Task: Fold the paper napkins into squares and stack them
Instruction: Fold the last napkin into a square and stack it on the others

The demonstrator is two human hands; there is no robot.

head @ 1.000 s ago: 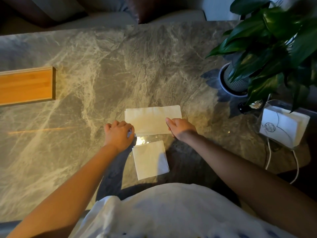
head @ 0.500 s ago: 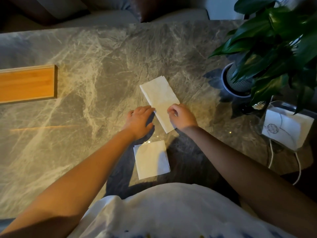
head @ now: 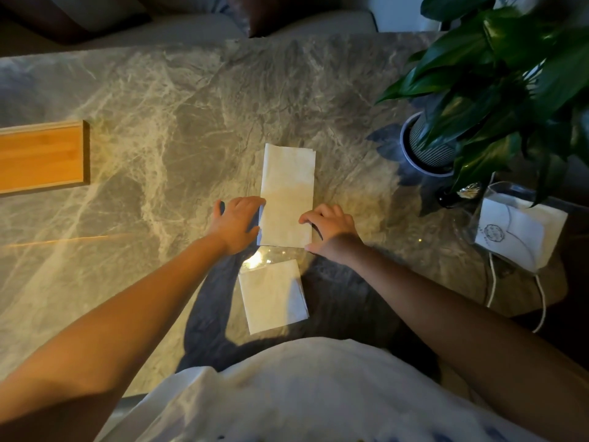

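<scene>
Fabric of a pale shirt fills the near edge of the view, and just beyond it a folded square napkin (head: 273,296) lies flat on the marble tabletop (head: 153,100), apparently one finished piece and the start of the stack. Past that square, well within reach, the two hands bracket the near end of a half-folded napkin (head: 287,196), a long strip whose long axis runs straight away from the person. The left hand (head: 237,222) lies with fingers spread and relaxed, its fingertips touching the strip's left edge near the lower corner; the right hand (head: 331,225) is loosely curled, fingertips resting at the right edge and thumb near the bottom right corner. Neither hand grips the paper; whether they press it down cannot be told. Both hands sit about equally close to the near short edge, while the far short edge lies well beyond them. The likely next fold, judged from the task, would bring one short end over the other to make a square, so the strip's lengthwise lie is what counts. Farther off, a wooden tray (head: 41,156) sits at the left, a potted plant (head: 497,87) at the right, with a clear holder of fresh napkins (head: 518,229) beside it.
</scene>
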